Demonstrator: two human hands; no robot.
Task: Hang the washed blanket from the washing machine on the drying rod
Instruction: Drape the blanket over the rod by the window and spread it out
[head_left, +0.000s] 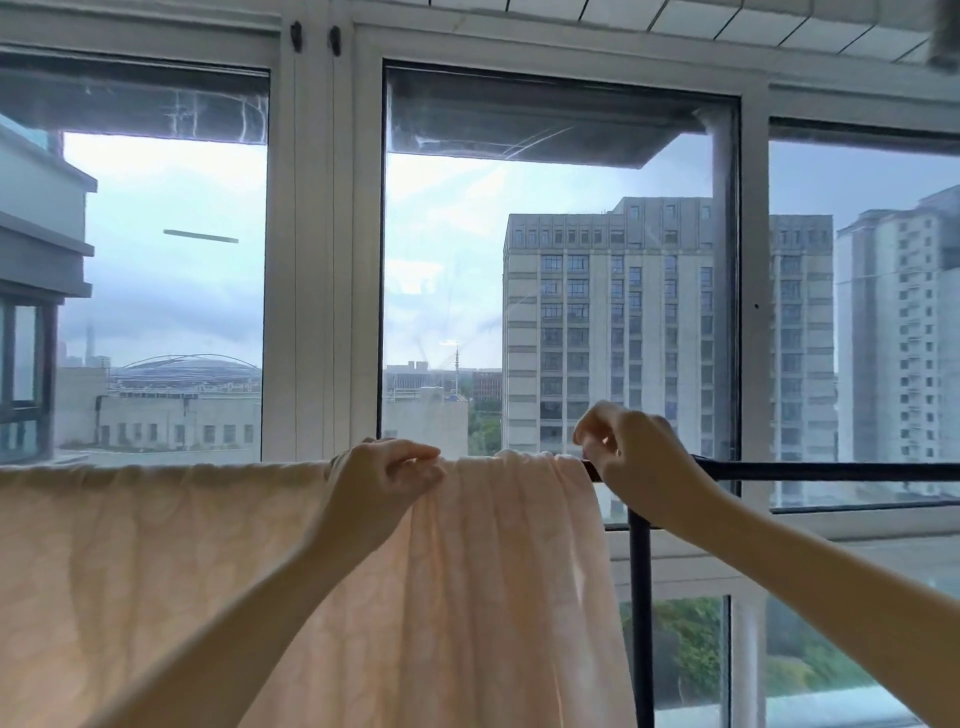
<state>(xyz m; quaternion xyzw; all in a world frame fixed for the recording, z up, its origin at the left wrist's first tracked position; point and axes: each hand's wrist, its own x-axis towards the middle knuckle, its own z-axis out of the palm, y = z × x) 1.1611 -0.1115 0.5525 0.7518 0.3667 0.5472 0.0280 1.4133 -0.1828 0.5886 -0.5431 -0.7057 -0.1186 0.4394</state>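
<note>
Blanket (156, 571), pale peach, draped over dark rod (831, 471), bunched under left grip (384, 480) pinching its top fold. Right grip (634, 462) curled at cloth's right edge; hold impossible to tell.

Blanket (493, 571) over rod (831, 472), left hand (379, 483) pinching, right hand (634, 462) at edge (grip unclear)

Right of my right hand (639, 457) the rod (831, 472) runs bare; the blanket (156, 545) covers its left, a post (640, 597) stands below, window glass (447, 234) behind.

home balcony, high-rise | glazed windows (322, 260) | drying rod (831, 472) | city view
</note>
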